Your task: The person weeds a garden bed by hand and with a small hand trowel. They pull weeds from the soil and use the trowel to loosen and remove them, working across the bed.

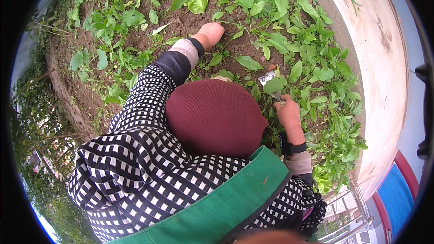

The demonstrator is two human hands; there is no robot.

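Bed [370,40] w/ soil [194,20] & greens [322,73]; L hand [210,34] curled, hold unclear; R hand [289,112] tight rd tool [275,95].

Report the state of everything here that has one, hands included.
Left hand: curled, fingertips hidden; whether it holds anything, cannot tell.
Right hand: closed on the metal tool.
Metal tool: gripped, partly hidden by a green leaf.
Soil: crumbly, bare in patches.
Pale green lettuce: leaves spread open.
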